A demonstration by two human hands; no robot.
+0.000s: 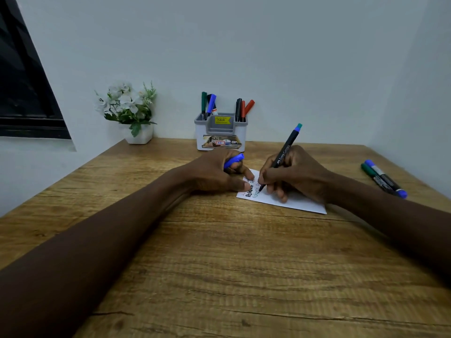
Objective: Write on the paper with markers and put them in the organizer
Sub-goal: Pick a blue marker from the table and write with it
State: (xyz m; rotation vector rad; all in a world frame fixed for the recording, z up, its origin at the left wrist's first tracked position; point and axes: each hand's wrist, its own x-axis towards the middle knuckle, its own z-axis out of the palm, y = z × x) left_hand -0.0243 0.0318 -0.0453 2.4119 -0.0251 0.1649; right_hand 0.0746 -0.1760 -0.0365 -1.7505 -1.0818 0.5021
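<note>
Writing step in hand, by the look of it: tip of the black-barrelled marker (pixel 280 160) down on the paper (pixel 292 202), beside lines already written in black and in a paler greenish ink. Right hand (pixel 292 174) closed round that marker in a pen grip, fingers curled low on the barrel, heel of the hand resting on the sheet. Blue-and-teal end of the marker tilted up and away toward the wall.

Left hand (pixel 214 173) curled shut round a blue cap (pixel 234 161), one end poking out past the knuckles; thumb and fingertips pressed on the paper's left edge, pinning it to the wooden surface (pixel 219 264).

Paper lying flat near the middle of the surface, just in front of the organizer (pixel 220 132), which stands at the back against the wall with several markers already upright in its left and right compartments. Two more markers (pixel 383 179) lying side by side, well apart to the right of the paper. Potted flowers (pixel 129 111) at the back left.

Next, most likely: finish the line, lift the tip, bring the blue cap onto it and press home, then reach forward to drop the marker in a compartment. Calls for lining cap and tip up squarely, and for keeping the sheet from sliding once the left hand lets go.
</note>
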